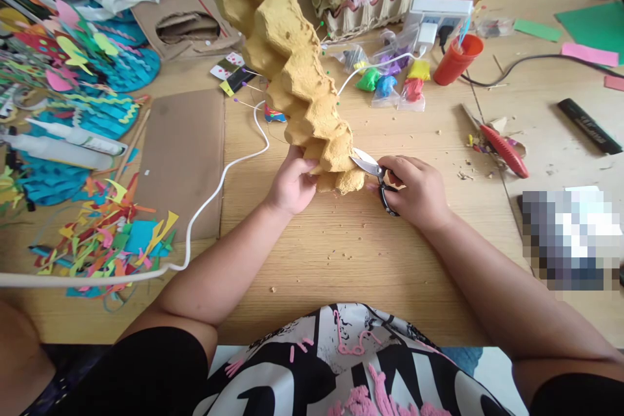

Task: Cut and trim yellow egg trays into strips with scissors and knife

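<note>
A long yellow egg carton piece (307,71), bumpy and tapering towards me, slants up across the middle of the table. My left hand (294,183) grips its near end from the left, with the fingers partly hidden beneath it. In my right hand (415,190) is a pair of scissors (379,172) with black handles. Their blades are parted at the right edge of the carton piece, close to its near end. Small yellow crumbs lie on the wood below.
Colourful paper scraps (107,234) and a cardboard sheet (182,162) lie at left, crossed by a white cable (221,185). Stacked egg cartons (380,0) stand behind. To the right are a red cup (457,60), a red-handled cutter (504,151) and a black marker (589,125).
</note>
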A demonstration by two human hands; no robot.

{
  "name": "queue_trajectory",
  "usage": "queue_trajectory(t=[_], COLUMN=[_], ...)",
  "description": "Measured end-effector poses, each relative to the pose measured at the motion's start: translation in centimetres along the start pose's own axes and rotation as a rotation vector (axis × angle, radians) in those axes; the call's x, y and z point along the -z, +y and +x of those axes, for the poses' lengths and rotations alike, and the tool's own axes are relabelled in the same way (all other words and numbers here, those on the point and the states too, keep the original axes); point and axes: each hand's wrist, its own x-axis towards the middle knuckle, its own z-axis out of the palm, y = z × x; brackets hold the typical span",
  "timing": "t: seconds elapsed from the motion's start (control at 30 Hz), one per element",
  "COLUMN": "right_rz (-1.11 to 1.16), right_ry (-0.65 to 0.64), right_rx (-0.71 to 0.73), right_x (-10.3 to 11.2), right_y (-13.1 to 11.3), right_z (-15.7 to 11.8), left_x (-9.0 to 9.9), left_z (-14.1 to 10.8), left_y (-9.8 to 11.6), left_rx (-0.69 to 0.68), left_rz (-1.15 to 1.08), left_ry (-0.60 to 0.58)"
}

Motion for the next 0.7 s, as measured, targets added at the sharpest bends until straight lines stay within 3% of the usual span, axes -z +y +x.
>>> queue_trajectory(t=[0.37,0.7], right_rz=[0.025,-0.013], right_ry=[0.017,0.062], right_rx=[-0.038,0.031], right_x=[-0.05,-0.07], right_y=[-0.28,-0.28], right_z=[-0.07,0.08], left_x=[-0.59,-0.24], left_z=[-0.23,-0.2], left_y=[0.37,0.01], left_rx=[-0.01,0.023], left_rz=[-0.085,-0.047], left_ry=[-0.022,0.003])
